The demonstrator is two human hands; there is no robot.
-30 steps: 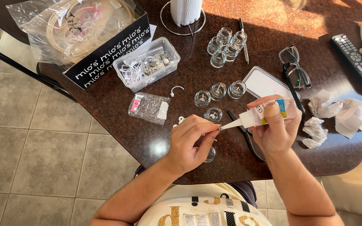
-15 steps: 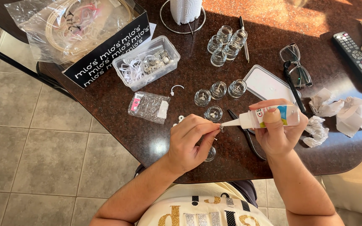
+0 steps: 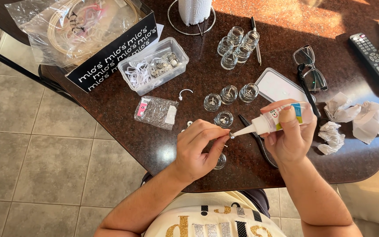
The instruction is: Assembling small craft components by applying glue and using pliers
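Whatever the left hand [image 3: 198,149] pinches at the glue nozzle is too tiny to make out. A small glass jar [image 3: 219,161] sits half hidden under that hand. Far left, the plastic bag [image 3: 58,22] runs off the top edge; far right, the remote control [image 3: 376,61] is clipped too.

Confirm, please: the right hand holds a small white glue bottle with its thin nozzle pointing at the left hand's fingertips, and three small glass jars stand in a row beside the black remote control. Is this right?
Not quite. In the head view, the three small glass jars stand in a row beside the clear plastic lid, not the black remote control. The right hand does hold the small white glue bottle toward the left hand.
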